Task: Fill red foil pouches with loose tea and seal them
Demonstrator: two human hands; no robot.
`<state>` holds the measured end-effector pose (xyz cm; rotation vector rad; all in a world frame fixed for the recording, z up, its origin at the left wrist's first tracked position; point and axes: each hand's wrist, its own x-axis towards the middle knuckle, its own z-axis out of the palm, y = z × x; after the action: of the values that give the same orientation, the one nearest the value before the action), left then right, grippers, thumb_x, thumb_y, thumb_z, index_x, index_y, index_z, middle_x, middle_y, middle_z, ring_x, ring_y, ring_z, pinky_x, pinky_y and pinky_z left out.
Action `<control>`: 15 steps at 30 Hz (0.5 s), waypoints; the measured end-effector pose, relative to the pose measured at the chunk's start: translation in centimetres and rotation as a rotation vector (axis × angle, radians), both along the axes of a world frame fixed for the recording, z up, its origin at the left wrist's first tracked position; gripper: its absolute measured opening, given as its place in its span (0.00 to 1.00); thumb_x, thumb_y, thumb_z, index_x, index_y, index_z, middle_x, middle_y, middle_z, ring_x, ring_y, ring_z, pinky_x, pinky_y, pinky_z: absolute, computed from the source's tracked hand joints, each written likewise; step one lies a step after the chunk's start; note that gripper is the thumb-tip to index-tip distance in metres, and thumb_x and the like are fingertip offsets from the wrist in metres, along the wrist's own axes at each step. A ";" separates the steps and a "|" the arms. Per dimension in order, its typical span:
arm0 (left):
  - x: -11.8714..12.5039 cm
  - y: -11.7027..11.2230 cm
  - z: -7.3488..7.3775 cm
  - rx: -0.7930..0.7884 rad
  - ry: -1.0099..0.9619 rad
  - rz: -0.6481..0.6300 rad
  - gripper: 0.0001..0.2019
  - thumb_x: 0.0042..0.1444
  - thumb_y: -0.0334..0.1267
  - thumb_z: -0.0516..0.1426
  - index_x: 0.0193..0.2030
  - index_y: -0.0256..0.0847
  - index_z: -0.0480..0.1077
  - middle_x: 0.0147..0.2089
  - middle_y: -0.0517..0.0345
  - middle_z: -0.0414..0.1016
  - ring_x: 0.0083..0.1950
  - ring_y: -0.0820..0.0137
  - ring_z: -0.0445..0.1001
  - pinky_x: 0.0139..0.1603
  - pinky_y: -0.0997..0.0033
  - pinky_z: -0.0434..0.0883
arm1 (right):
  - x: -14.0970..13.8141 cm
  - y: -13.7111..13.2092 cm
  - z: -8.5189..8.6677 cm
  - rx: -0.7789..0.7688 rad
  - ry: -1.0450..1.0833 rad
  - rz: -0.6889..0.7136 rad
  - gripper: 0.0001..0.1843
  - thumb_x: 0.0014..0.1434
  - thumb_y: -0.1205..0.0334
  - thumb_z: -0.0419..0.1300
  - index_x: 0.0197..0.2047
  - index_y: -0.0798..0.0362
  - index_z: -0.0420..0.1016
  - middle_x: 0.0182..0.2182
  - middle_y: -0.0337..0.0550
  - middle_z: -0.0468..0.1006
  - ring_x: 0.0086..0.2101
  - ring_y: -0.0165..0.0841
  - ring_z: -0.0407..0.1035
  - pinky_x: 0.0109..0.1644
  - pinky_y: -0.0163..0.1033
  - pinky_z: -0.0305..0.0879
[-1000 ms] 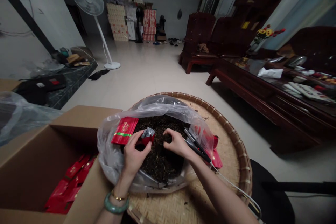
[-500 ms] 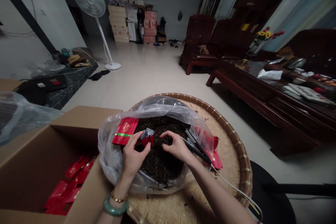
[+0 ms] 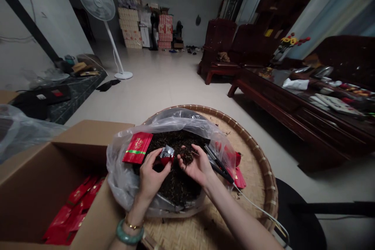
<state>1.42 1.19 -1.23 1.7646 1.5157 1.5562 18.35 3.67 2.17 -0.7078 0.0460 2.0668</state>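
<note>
My left hand (image 3: 152,172) pinches a small red packet (image 3: 167,156) with its silvery mouth open at the top. Beside it my right hand (image 3: 197,166), palm up and fingers curled, cups a clump of dark, twisted dried tea leaves (image 3: 187,154). Both hands are above a clear plastic bag (image 3: 121,187) filled with more of the same leaves. On the bag's left side lies a flat red packet (image 3: 137,147) with a green stripe. A black corded tool with two long arms (image 3: 218,164) rests at the bag's right edge, close to my right hand.
The bag sits on a round woven bamboo tray (image 3: 246,207). A cardboard box (image 3: 96,211) holding several red packets (image 3: 73,211) stands at left. More red packets (image 3: 239,177) lie right of the bag. A white cord (image 3: 258,207) crosses the tray. A standing fan (image 3: 113,43) is farther back.
My right hand has turned palm up and now holds a clump of tea leaves. My left hand still holds the small packet, slightly farther right. The view has shifted a little.
</note>
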 end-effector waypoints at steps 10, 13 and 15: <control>0.4 -0.2 0.9 0.047 0.114 -0.018 0.16 0.51 0.35 0.60 0.48 0.39 0.69 0.46 0.51 0.74 0.47 0.64 0.74 0.43 0.64 0.76 | 0.3 0.4 1.1 0.004 -0.009 -0.023 0.12 0.61 0.61 0.50 0.38 0.59 0.70 0.33 0.54 0.80 0.35 0.37 0.76 0.35 0.41 0.75; 0.4 -0.1 1.1 0.066 0.153 -0.019 0.16 0.51 0.34 0.59 0.49 0.39 0.69 0.46 0.51 0.75 0.47 0.64 0.73 0.43 0.64 0.76 | 0.7 0.4 2.3 0.013 -0.029 -0.052 0.17 0.63 0.57 0.46 0.38 0.59 0.71 0.32 0.55 0.79 0.36 0.38 0.76 0.38 0.43 0.74; 0.5 0.0 1.1 0.082 0.179 -0.016 0.16 0.51 0.34 0.59 0.49 0.39 0.69 0.46 0.51 0.75 0.47 0.63 0.73 0.45 0.62 0.75 | 1.0 0.4 3.2 0.041 -0.049 -0.077 0.19 0.64 0.55 0.45 0.37 0.59 0.71 0.31 0.56 0.79 0.36 0.39 0.76 0.38 0.44 0.74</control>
<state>1.90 1.15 -0.13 2.0035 1.5336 1.5073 19.36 4.08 5.32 -0.7202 0.0029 1.9705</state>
